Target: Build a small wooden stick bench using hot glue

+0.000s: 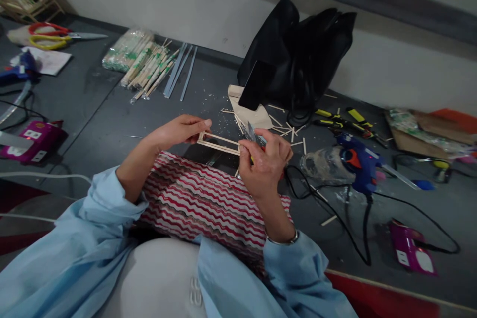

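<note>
A: Position of frame (219,146)?
B: Centre of picture, between both hands, just above the top edge of cloth (214,203). Narrow, rectangular, built of pale sticks, sloping slightly down to the right.

A: State of left hand (179,130)?
B: Grasping frame; pinched at the left end between thumb and fingers.

A: State of right hand (266,160)?
B: Curled round the handle of blade (250,131), thumb against the right end of frame. Metal point directed to upper left. Handle mostly hidden by fingers; only small patches of red and yellow visible.

A: Next, outward from centre?
B: Below: cloth again, wavy red and white stripes. Above and to the right: loose sticks (276,108) and pale crumbs scattered round paper (264,118). Partly over paper, phone (257,84), dark, set at a slant. Behind phone, bag (283,44), black, slumped, upper right of centre.

A: Right side?
B: Yellow-black tools (328,120) near bag. Lower down, blue glue gun (367,166) at the end of clear jar (321,163); contact not certain. Purple box (412,247) at lower right.

A: Left side?
B: Bundles (149,67) of sticks in plastic, upper left of centre; grey strips (179,73) just to their right. Scissors (55,36) at far upper left, red and yellow handles. Below, another glue gun, cut by the left edge.
</note>
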`<state>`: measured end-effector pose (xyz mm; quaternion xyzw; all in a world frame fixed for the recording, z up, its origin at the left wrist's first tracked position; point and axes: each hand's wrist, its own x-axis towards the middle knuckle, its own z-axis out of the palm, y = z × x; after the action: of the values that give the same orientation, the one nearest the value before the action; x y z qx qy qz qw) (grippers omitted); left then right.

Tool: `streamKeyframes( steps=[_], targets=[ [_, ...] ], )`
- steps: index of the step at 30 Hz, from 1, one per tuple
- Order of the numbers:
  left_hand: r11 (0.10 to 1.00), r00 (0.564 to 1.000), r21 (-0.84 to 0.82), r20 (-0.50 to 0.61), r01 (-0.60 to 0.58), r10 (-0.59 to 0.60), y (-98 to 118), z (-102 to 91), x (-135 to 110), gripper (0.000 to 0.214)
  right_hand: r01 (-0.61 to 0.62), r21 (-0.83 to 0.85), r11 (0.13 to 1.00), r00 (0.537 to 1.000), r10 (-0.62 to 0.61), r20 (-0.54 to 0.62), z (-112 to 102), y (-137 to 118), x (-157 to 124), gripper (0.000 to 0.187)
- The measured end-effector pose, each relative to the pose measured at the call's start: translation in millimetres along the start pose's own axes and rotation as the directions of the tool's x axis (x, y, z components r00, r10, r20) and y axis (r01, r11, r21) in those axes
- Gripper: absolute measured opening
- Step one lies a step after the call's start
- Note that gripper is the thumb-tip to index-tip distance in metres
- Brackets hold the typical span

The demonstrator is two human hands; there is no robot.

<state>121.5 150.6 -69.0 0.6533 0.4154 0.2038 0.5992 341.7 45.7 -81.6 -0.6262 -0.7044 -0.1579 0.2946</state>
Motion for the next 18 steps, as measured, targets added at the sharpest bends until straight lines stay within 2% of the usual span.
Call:
streamKeyframes(
  steps=[4,8,11,18],
  targets=[
    [0.993,0.993,0.099,-0.089,-0.068,0.077,0.7,3.5,0.8,0.064,-0.001,0.005,1.000,1.000,0.000,0.029,0.5,-1.7,0.2,0.016],
    [0.928,0.952,0.280,-0.113,-0.245,0.285,3.1,7.8,0.7,0.054,0.005,0.004,1.000,0.999,-0.005,0.041,1.4,-3.6,0.3,0.016],
    [0.878,0.920,0.331,-0.066,-0.345,0.387,2.7,10.5,1.9,0.039,0.013,-0.001,1.000,0.999,-0.013,0.039,2.4,-4.7,0.4,0.017],
    [0.868,0.910,0.287,0.036,-0.405,0.413,-6.2,12.3,8.7,0.023,0.052,-0.003,0.999,0.999,-0.052,0.007,7.0,-3.6,0.2,0.017]
  ],
)
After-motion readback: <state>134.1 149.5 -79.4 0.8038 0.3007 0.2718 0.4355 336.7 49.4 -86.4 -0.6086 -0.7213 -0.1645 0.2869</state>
